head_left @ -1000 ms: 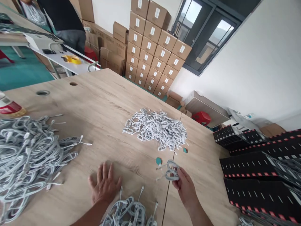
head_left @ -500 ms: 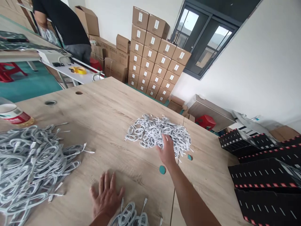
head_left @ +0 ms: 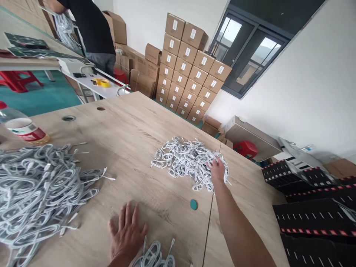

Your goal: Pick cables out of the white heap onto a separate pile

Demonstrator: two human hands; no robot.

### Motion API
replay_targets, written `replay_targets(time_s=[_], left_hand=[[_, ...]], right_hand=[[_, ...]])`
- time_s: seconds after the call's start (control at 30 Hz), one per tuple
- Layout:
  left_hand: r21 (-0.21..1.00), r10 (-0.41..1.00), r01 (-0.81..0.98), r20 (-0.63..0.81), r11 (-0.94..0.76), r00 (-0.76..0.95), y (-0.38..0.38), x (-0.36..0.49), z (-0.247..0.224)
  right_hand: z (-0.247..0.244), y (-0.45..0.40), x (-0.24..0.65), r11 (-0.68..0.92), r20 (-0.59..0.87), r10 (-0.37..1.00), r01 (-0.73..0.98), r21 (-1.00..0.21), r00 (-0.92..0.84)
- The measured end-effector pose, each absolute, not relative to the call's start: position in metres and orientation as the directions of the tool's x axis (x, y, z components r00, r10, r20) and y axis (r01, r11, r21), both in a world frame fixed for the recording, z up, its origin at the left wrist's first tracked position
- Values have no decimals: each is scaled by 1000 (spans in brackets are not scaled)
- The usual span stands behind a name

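Observation:
My left hand (head_left: 128, 231) lies flat on the wooden table (head_left: 133, 137), fingers spread. A few coiled white cables (head_left: 152, 256) sit just right of it, at the bottom edge of the view. My right hand (head_left: 217, 170) is stretched forward onto the right side of a pile of white coiled cables (head_left: 186, 159). Its fingers are slightly bent and apart, touching the coils, and no cable is lifted. A larger heap of white-grey cables (head_left: 41, 189) spreads over the table at the left. Some plugs stick out from its edge.
A green disc (head_left: 194, 204) lies near my right forearm. Behind the left heap stands a bottle (head_left: 30, 131). Black slotted boxes (head_left: 311, 215) line the right side. Stacked cartons (head_left: 189, 70) stand by the wall. A person in black (head_left: 94, 26) bends at another table.
My right hand has moved right across the pile, from its middle to its right side. Some coils at the near edge have shifted. My left hand stays flat. The whole view has shifted slightly.

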State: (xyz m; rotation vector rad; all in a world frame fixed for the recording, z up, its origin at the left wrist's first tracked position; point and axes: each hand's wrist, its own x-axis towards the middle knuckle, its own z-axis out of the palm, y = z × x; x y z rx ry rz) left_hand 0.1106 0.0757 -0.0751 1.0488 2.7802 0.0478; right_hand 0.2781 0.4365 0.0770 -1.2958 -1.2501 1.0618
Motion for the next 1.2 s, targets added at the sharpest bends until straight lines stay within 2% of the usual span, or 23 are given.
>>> replay_targets(time_s=[0.1,0.2,0.27,0.37,0.4,0.43,0.5,0.53,0.6,0.67,0.73,0.83,0.93,1.0,1.07,1.13,1.2], left_hand=[[80,660,656,-135,750,-739,77,110,-75],[40,662,663,-136,748,-738,78,111,-75],[20,662,667,-150,745,-734,78,111,-73],[16,661,667,-158,745,-734,79,111,-71],[16,660,666,-156,746,-735,79,111,-70],[15,660,665,-151,746,-736,79,111,-70],[12,662,667,-140,745,-736,79,110,-70],[13,663,667,-134,745,-737,79,110,-70],[27,665,668,-124,744,-736,78,110,-71],[46,667,667,-118,744,-736,78,110,-72],[41,665,666,-122,745,-737,77,110,-73],[-6,663,669,-129,743,-738,74,109,-76],[-14,666,673,-131,740,-735,72,110,-80],[7,667,672,-133,740,-733,71,110,-82],[36,667,668,-130,743,-734,70,112,-84],[64,663,661,-121,748,-738,70,113,-84],[72,661,657,-124,750,-741,70,113,-83]], right_hand=[[100,427,300,-60,-78,976,-96,-994,205],[107,380,329,-249,-260,964,-167,-954,49],[91,327,350,-412,-395,906,-105,-905,-150],[43,232,380,-577,-569,705,124,-807,-422],[27,205,387,-558,-585,634,225,-799,-506],[14,184,391,-467,-594,534,376,-800,-601],[2,167,391,-171,-568,436,556,-814,-698],[4,173,386,-3,-532,449,594,-804,-718],[19,211,367,271,-378,595,620,-737,-709],[41,272,339,438,-166,751,670,-599,-639],[59,339,307,545,39,812,733,-408,-582],[71,416,271,617,153,787,766,-180,-598],[73,459,265,670,127,742,736,-100,-658],[76,474,272,649,137,760,747,-142,-635],[81,485,280,532,133,846,806,-260,-516],[86,492,282,389,73,917,839,-380,-392],[87,496,279,339,-3,926,837,-429,-377]])
